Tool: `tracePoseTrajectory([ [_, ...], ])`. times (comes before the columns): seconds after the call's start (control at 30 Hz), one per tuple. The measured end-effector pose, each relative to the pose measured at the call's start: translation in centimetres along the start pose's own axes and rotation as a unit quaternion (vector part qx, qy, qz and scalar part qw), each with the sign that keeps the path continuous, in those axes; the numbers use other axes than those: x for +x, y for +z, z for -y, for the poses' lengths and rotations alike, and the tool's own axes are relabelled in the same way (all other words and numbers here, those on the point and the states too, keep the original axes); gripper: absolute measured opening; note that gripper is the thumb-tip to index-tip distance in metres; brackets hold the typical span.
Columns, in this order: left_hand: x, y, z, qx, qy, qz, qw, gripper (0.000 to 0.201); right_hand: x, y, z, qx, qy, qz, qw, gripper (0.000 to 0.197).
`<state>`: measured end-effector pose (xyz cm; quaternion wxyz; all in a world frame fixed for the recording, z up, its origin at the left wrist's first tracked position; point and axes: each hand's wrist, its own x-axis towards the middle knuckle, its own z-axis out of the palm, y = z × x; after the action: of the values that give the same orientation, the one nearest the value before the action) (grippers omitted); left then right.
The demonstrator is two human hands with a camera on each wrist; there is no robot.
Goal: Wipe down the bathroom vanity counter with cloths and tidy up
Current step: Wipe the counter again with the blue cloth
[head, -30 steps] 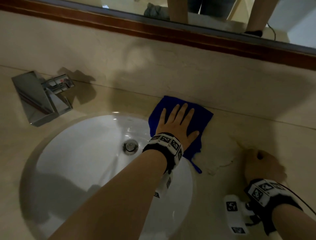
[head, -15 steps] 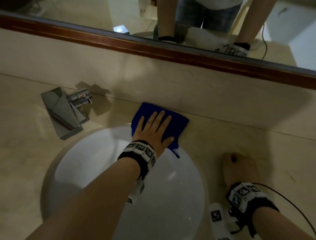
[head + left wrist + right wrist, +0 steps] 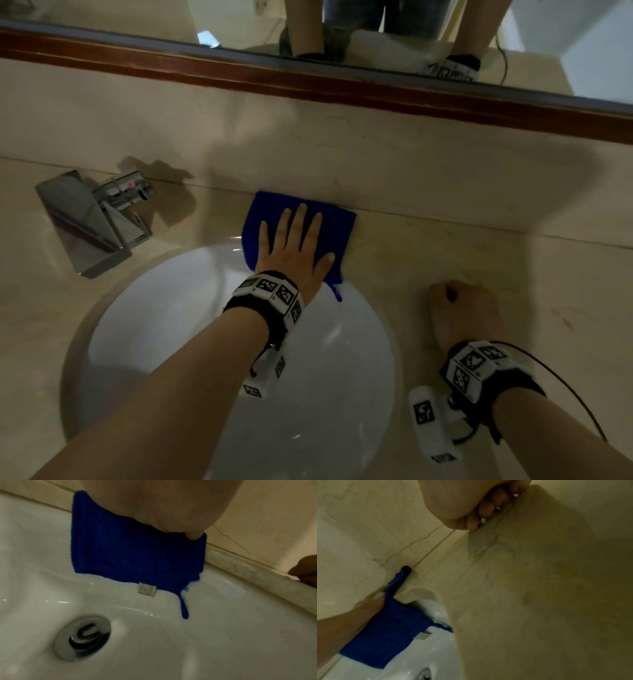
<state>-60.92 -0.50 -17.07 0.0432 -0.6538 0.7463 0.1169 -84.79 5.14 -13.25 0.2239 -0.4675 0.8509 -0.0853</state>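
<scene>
Beige stone desk (image 3: 479, 267) carries a blue cloth (image 3: 329, 219) at its back edge, draped over the sink (image 3: 205, 325) rim, pressed flat by the left hand (image 3: 291, 246) to wipe, while the right hand (image 3: 459, 308), fisted and empty, braces on the desk.

I see the blue cloth (image 3: 329, 222) as napped terry fabric with a small paper-like tag (image 3: 147, 591). Worktop (image 3: 513, 274) is beige veined stone, dull sheen. Basin (image 3: 164, 329) is glossy white ceramic, drain (image 3: 82, 637) polished chrome, faucet (image 3: 85, 222) mirror-bright metal. Mirror frame (image 3: 308, 82) looks like reddish wood
</scene>
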Motion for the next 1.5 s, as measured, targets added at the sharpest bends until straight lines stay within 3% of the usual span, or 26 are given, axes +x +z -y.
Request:
tracePoseTrajectory([
  [0.3, -1.2, 0.4, -7.7, 0.003, 0.053, 0.047, 0.997, 0.070, 1.4, -2.1, -3.3, 0.088, -0.001, -0.048, 0.995, 0.038],
  [0.57, -1.5, 0.6, -11.5, 0.028, 0.039, 0.069, 0.996, 0.071, 2.4, -7.1, -10.9, 0.012, 0.110, -0.065, 0.992, 0.039],
  [0.7, -1.9, 0.7, -13.5, 0.037, 0.030, 0.079, 0.996, 0.072, 3.2, -8.6, -13.2, -0.017, 0.105, 0.001, 0.994, 0.034],
  [0.83, -2.7, 1.2, -17.0, 0.037, 0.048, 0.080, 0.995, 0.073, 5.3, -9.1, -14.4, 0.106, 0.111, 0.035, 0.988, 0.040],
  [1.03, -4.1, 2.2, -23.7, 0.035, 0.094, 0.096, 0.990, 0.074, 6.3, -9.3, -16.0, 0.303, 0.157, 0.109, 0.934, 0.039],
  [1.13, -4.2, 2.4, -25.4, 0.033, 0.087, 0.098, 0.991, 0.074, 6.7, -9.8, -15.9, 0.350, 0.168, 0.150, 0.909, 0.036],
  [1.5, -3.4, 2.2, -25.4, 0.024, 0.069, 0.104, 0.992, 0.073, 7.6, -10.4, -15.6, 0.335, 0.189, 0.185, 0.904, 0.038],
])
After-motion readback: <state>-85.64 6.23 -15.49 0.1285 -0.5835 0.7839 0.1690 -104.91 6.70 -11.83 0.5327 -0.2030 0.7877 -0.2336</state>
